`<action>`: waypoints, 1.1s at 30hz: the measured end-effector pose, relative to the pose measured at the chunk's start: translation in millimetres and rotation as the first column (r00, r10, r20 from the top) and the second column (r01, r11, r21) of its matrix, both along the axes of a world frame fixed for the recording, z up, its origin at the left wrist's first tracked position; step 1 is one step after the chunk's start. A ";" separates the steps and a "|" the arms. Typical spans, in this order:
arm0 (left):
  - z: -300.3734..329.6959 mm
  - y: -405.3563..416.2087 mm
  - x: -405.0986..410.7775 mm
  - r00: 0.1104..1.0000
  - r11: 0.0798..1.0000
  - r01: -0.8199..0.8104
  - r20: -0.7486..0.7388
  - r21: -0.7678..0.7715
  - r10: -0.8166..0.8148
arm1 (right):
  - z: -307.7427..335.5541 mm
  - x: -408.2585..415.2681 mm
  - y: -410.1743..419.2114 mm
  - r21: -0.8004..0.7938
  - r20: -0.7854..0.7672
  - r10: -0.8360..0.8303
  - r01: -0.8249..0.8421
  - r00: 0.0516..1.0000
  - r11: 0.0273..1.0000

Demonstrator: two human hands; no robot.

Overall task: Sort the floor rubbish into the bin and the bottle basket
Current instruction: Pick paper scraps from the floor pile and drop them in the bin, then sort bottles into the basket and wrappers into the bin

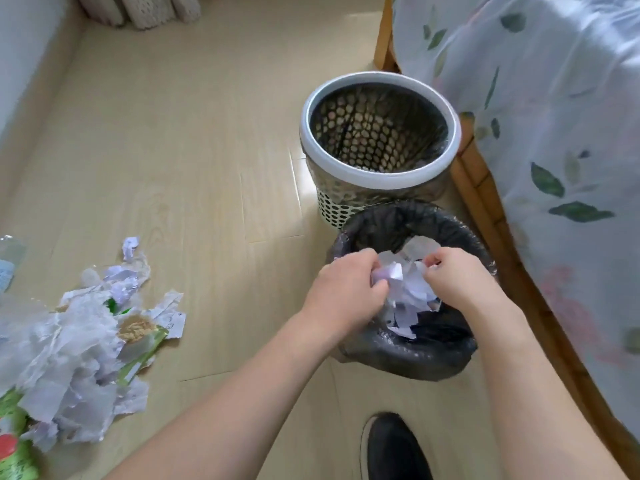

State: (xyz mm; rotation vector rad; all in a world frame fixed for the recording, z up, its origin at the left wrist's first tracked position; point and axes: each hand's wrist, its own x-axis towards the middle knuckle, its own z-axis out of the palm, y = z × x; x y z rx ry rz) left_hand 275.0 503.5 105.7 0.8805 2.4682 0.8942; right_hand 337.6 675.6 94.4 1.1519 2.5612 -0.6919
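Paper wad [403,282] gripped by both hands, left [344,289] & right [457,277], over black-lined bin [408,355]. Next, prob: let go, then back to floor pile [79,341].

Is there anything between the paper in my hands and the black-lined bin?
Nothing visible. Both hands, left hand and right hand, hold the crumpled paper directly over the bin, whose mouth is open. Some paper already lies inside.
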 end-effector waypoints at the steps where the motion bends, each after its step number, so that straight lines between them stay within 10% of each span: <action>1: -3.0 8.5 0.7 0.998 0.996 0.064 0.016 -0.067 -0.063 | -4.1 4.7 3.0 -0.016 0.032 -0.004 0.004 0.999 1.000; 9: -21.7 -56.7 -36.0 0.960 0.955 -0.263 -0.056 0.138 0.273 | 11.5 -11.0 -14.8 0.063 -0.153 0.071 -0.062 0.986 0.996; 15: -39.0 -182.6 -64.7 0.827 0.827 -0.562 0.028 0.014 0.562 | 29.6 -44.9 -127.9 0.144 -0.325 0.381 -0.353 0.866 0.925; 25: -45.5 -435.4 -41.8 0.774 0.760 -0.510 0.170 -0.404 0.610 | 15.6 -89.5 -386.1 -0.155 -0.124 0.845 -0.852 0.519 0.500; 33: -69.9 -588.0 6.8 0.566 0.583 -0.657 0.199 -0.478 0.800 | -25.7 -78.6 -512.9 -0.279 0.058 0.847 -0.806 0.529 0.523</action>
